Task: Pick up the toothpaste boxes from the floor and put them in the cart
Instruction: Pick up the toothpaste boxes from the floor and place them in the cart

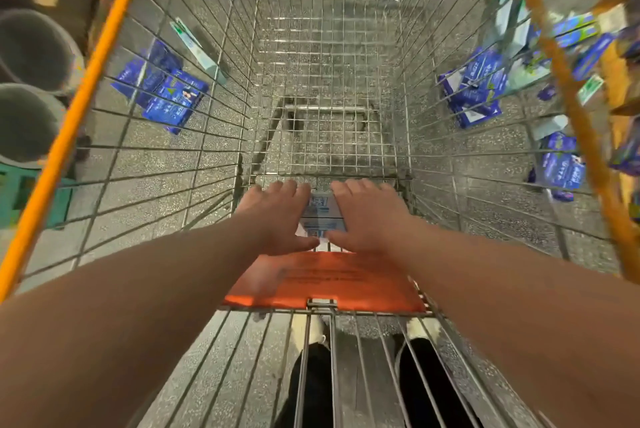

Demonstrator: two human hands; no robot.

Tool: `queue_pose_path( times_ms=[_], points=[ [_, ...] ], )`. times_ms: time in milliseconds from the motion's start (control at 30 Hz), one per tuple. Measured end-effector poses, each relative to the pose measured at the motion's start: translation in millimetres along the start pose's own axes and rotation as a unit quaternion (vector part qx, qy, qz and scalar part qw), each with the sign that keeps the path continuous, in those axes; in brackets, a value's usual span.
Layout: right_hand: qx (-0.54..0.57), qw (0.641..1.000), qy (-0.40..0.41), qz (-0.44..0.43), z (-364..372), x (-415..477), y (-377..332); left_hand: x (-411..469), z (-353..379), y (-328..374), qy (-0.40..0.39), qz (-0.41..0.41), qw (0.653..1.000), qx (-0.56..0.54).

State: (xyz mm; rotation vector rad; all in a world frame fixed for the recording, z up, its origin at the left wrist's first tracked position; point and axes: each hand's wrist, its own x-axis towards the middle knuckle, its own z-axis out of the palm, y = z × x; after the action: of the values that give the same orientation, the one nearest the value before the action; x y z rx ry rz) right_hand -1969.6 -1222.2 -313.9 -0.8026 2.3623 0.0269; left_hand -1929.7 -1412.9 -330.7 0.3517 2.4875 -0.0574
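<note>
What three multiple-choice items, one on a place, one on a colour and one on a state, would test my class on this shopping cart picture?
1. Where are the boxes between the hands?
A. On the floor left of the cart
B. Inside the cart at its near end
C. On a shelf

2. What colour is the cart's rim?
A. Orange
B. Green
C. White

3. How are the two hands placed?
A. Both on the handle
B. One hanging free
C. Left hand and right hand pressed on either side of the boxes

Key: B, wire walls surround them; A, the top rails are orange; C, palms flank the boxes.
</note>
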Motion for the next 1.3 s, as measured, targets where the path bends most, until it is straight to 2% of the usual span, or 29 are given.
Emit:
queue_pose_path(
  times_ms=[167,400,600,733,1000,1133,1300],
  points=[
    [0.027,0.999,0.009,0.026,-70,-55,2,-50,-68,3,-0.006,-0.018,0.999,0.047],
    [0.027,0.988,0.149,0.039,-218,-196,14,-136,-252,31,0.097,0.01,0.987,0.127],
    [-0.002,0.973,0.227,0.05,-296,-322,45,-196,-384,111,0.2,0.016,0.968,0.148],
    [-0.034,0.963,0.263,0.054,-306,-402,88,-220,-431,194,0.247,0.036,0.953,0.171],
    [-0.047,0.953,0.288,0.084,-274,-545,202,-207,-471,379,0.275,0.086,0.939,0.188],
    [-0.044,0.952,0.277,0.121,-262,-580,262,-178,-482,440,0.265,0.119,0.935,0.204],
    [-0.017,0.952,0.259,0.165,-258,-586,337,-115,-507,483,0.258,0.14,0.932,0.214]
  ],
)
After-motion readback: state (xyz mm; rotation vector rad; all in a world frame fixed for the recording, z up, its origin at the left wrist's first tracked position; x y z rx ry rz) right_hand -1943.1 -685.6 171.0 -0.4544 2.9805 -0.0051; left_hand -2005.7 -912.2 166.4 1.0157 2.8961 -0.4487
